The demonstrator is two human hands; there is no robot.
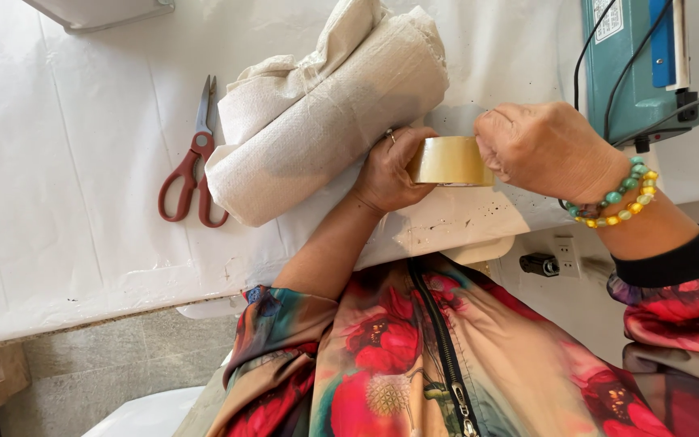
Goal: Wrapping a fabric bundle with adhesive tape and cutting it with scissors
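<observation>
A roll of tan packing tape point(446, 160) is gripped between both hands just above the table's near edge. My left hand point(391, 171), with a ring on one finger, holds the roll's left side and rests against a rolled white woven sack bundle point(325, 113). My right hand point(540, 150), with a beaded bracelet at the wrist, grips the roll's right side, fingers curled over its top edge. The bundle lies diagonally on the white-covered table point(82, 162).
Red-handled scissors point(194, 162) lie shut, left of the bundle. A teal machine with black cables point(637, 65) stands at the table's right back. A wall socket with a black plug point(552, 260) sits below the table edge. A grey floor shows at lower left.
</observation>
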